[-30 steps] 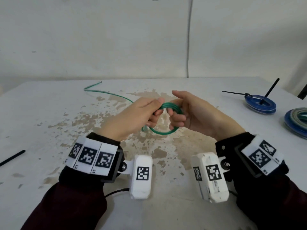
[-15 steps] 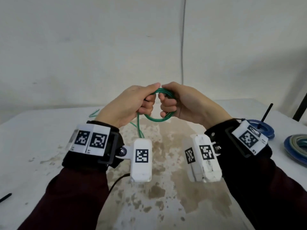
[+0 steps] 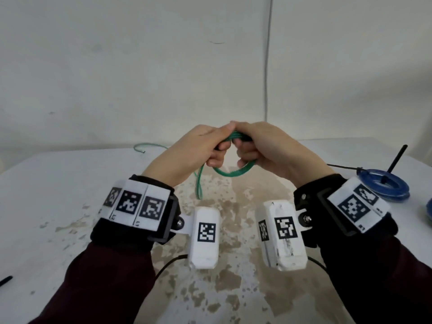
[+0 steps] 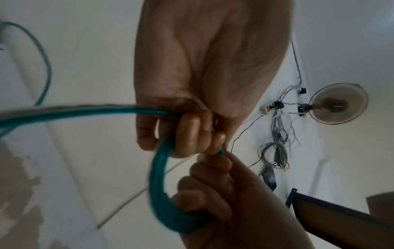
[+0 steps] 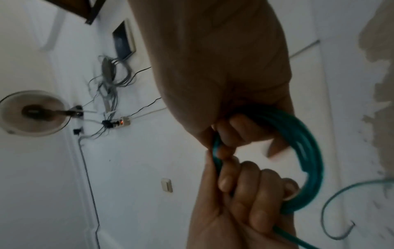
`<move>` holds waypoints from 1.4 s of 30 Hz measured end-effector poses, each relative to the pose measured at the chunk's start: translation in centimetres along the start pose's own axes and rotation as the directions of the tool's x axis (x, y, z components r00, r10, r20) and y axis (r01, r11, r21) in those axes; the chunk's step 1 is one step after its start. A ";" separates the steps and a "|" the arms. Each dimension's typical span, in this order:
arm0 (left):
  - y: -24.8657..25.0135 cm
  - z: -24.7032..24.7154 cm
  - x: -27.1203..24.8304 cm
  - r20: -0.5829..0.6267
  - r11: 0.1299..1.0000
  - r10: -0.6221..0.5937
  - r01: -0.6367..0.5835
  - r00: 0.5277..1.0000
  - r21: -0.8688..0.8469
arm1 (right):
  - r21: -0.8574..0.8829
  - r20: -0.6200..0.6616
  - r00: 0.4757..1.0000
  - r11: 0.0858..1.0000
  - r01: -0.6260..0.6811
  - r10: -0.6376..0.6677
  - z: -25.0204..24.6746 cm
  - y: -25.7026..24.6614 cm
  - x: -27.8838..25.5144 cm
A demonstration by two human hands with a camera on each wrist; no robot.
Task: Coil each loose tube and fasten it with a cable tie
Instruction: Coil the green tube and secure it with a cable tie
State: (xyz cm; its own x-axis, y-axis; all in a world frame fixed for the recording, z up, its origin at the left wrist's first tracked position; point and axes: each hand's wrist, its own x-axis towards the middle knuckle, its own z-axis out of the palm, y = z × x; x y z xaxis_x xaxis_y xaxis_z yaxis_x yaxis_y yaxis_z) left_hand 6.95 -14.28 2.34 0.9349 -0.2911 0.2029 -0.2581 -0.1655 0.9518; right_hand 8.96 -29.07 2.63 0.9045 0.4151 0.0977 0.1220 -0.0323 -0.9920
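Observation:
A green tube [image 3: 233, 172] is wound into a small coil of several turns, held up above the table between both hands. My left hand [image 3: 205, 148] grips the coil's left side with curled fingers [image 4: 187, 134], and my right hand [image 3: 254, 148] grips its right side [image 5: 307, 151]. The thumbs meet over the top of the coil. A loose tail of the green tube [image 3: 199, 185] hangs from the left hand down to the table, and its far end [image 3: 149, 146] curls on the table at the back left.
A blue coil [image 3: 385, 183] fastened with a black cable tie [image 3: 395, 160] lies at the right on the white table [image 3: 58, 195]. Part of another coil [image 3: 429, 211] shows at the right edge. A loose black cable tie [image 3: 5, 280] lies at the left edge.
Both hands have lifted the green coil up off the table and drawn closer together. The loose tail on the table has grown shorter as more tube went into the coil.

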 end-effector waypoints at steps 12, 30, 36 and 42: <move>1.0 -0.4 -0.6 0.002 0.995 0.023 -0.023 1.000 -0.096 | 0.108 0.028 0.996 0.991 0.081 -0.085 0.4 -1.1 -0.7; 1.3 -0.5 -1.2 0.041 0.999 -0.005 0.007 0.999 -0.052 | 0.110 0.019 0.999 0.993 0.039 -0.041 0.8 -1.6 -1.2; 1.7 -0.3 -1.0 -0.021 0.991 -0.007 0.004 1.000 -0.134 | 0.196 0.041 0.992 0.975 0.108 -0.119 0.8 -1.7 -1.3; 0.2 0.4 -0.2 0.020 0.872 -0.022 0.029 1.000 -0.489 | 0.338 -0.100 0.990 0.932 0.131 -0.103 0.7 -1.2 -0.5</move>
State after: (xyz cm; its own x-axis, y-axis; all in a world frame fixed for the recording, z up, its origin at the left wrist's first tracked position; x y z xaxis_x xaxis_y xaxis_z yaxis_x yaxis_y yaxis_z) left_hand 6.60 -14.64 2.39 0.9353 -0.3063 0.1773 -0.0790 0.3078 0.9482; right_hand 8.04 -28.60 3.75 0.9237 0.3228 0.2064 0.0938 0.3319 -0.9386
